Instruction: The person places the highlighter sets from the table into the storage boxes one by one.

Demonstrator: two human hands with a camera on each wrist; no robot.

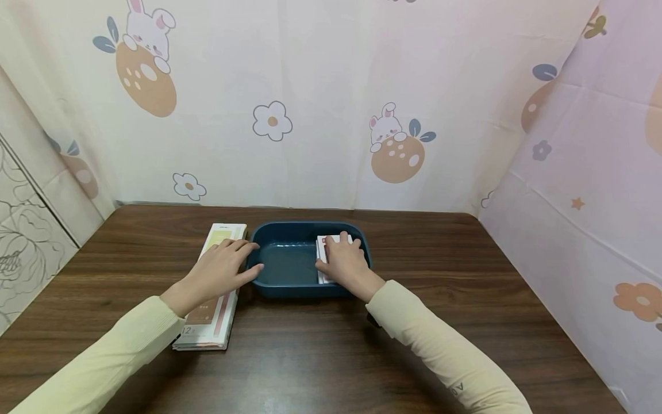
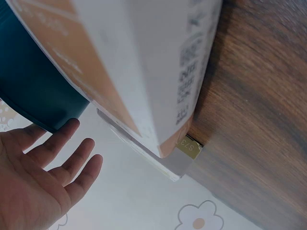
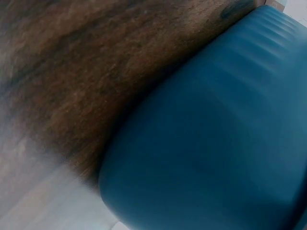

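At the left of the wooden table (image 1: 320, 351), a pale yellow sleeve (image 1: 103, 356) reaches in over a stack of long, flat white packs (image 1: 207, 333), which lies lengthwise just beside a blue bin. The left hand (image 1: 217, 267) hangs partly above this stack, its thumb apart from the fingers and a wide gap between them, at the bin's left rim. The left wrist view shows the same loose spread: the fingers are slightly bent and separate, the palm holds nothing, and one fingertip overlaps the bin's edge; whether it actually touches there, I cannot tell.

In the middle stands the blue bin (image 1: 305, 291), upright on the table, the left part of its floor showing.

At the bin's right end lie white packets (image 1: 322, 252), one on another, inside and close to the right wall. Over them the right hand (image 1: 347, 263) grips from above: the thumb is at their left edge, the fingers bent across the top toward the far and right edges. The palm covers much of them, and how firmly they are pinched cannot be seen. The right wrist view is mostly the bin's outer wall and wood grain.

Farthest right, the other sleeve (image 1: 439, 345) slants down toward the near edge.
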